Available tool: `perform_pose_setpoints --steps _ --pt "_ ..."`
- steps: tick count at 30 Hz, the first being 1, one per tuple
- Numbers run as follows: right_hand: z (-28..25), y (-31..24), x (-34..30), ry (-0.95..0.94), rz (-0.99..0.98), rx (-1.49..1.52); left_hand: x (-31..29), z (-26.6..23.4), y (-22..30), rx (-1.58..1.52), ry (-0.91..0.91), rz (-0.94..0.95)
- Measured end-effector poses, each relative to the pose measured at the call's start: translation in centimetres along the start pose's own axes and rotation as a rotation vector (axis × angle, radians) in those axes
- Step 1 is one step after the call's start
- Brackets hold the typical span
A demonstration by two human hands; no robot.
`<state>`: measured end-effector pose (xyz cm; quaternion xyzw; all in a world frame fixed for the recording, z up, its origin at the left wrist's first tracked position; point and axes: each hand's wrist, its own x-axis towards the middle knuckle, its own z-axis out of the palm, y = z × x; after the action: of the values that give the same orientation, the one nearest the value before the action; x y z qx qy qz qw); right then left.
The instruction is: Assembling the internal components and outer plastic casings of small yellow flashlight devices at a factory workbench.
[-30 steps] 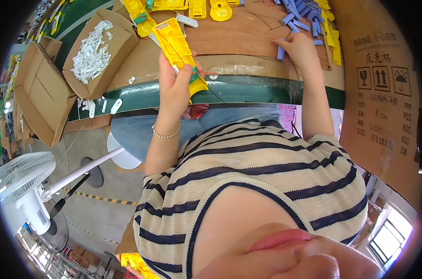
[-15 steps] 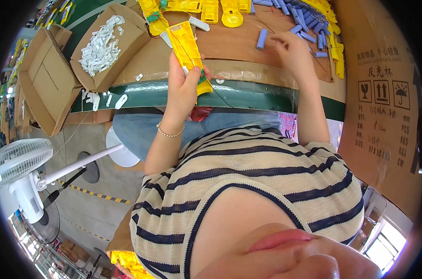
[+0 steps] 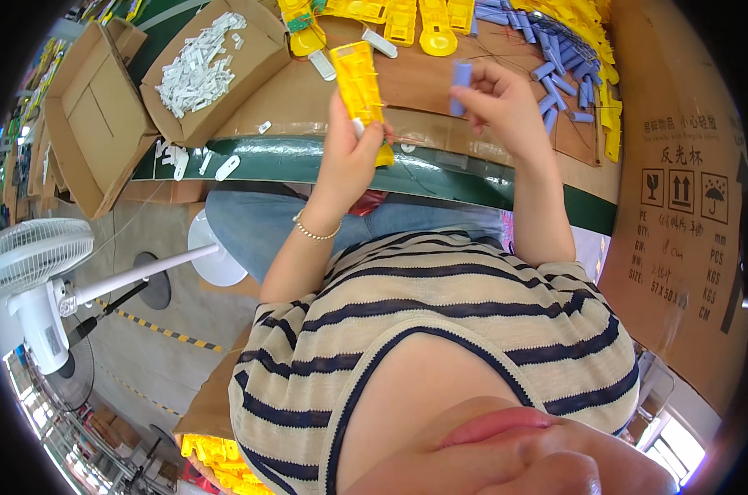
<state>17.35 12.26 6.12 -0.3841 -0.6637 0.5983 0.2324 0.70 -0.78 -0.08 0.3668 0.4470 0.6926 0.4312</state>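
Observation:
My left hand grips a yellow plastic housing, its hollow inner side facing up, above the table's near edge. A small white piece shows by my left thumb. To the right, my right hand pinches a blue-purple cylindrical battery upright between thumb and fingers. The housing and the battery are apart. Beyond my right hand lies a heap of similar batteries on brown cardboard. Several yellow housings lie in a row at the far side, one with a green circuit board.
At the left, a cardboard box holds many small white parts. Beside it stands another cardboard box. A tall carton walls off the right side. A white fan stands on the floor at lower left.
My right hand has picked up a battery from the cardboard and moved it left toward the housing. My left hand still holds the housing, now turned a little.

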Motion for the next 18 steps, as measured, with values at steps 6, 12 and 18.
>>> perform_pose_setpoints --steps 6,12,18 --pt "4.9 -1.7 -1.1 -0.041 0.032 0.208 0.0 1.5 1.0 0.203 -0.083 0.001" --pt "5.2 -2.1 -0.8 0.012 0.002 0.039 0.1 0.9 0.6 0.345 -0.090 0.076" --pt "6.7 -1.7 -1.0 0.069 -0.051 -0.018 0.4 1.0 0.4 0.433 -0.110 0.214"
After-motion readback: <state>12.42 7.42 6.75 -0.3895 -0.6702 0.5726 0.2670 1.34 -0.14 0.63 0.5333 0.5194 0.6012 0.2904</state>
